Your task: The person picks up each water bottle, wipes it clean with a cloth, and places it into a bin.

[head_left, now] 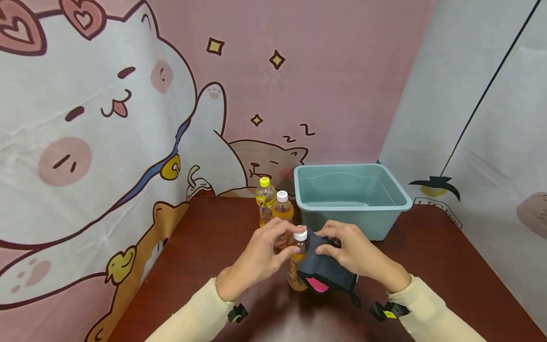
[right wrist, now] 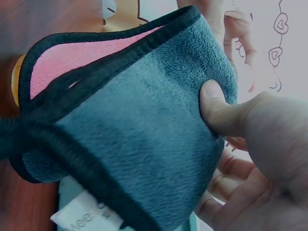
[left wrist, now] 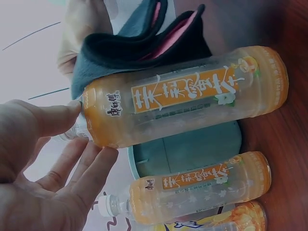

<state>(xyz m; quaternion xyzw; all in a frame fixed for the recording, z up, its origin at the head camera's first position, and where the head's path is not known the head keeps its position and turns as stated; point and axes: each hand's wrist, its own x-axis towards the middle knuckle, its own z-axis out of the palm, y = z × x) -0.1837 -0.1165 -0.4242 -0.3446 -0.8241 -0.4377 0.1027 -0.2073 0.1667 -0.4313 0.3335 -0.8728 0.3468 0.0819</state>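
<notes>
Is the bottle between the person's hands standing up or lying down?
Standing up. The tea bottle has its base on the table and its white cap on top, with the grey cloth against its side.

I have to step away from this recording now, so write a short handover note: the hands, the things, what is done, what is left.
Left hand: fingers hold the front bottle near its white cap, upright on the table.
Right hand: pinches the grey cloth, with pink lining and black edging, against that bottle's side.
Two more bottles stand behind, beside the blue tub.
Done: cloth brought to the first bottle.
Left, seemingly: the wiping of this bottle, then the other two.
</notes>
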